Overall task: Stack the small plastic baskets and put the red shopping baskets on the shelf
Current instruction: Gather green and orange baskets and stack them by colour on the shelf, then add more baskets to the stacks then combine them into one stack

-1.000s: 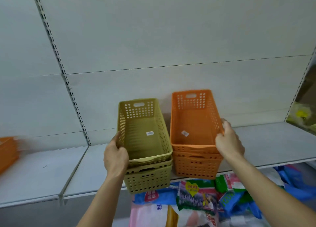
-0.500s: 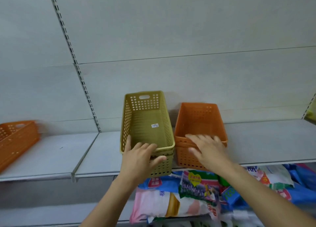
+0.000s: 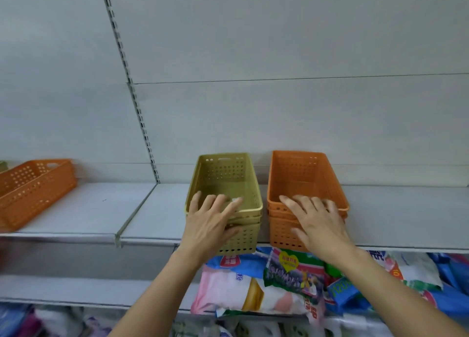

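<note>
A: What's on the shelf point(image 3: 142, 215), left to right?

B: An orange basket point(image 3: 33, 189) at the far left, alone. Then the olive stack point(image 3: 228, 204), left hand point(image 3: 210, 220) flat on its front rim, fingers spread, gripping nothing. Beside it the orange stack point(image 3: 304, 197), right hand point(image 3: 317, 220) pressing likewise.

A: So stacking's done?

B: Both piles look nested; the lone basket probably remains. No red shopping baskets are visible, so that part seems untouched.

Two green baskets point(image 3: 229, 184), five orange point(image 3: 304, 182).
</note>
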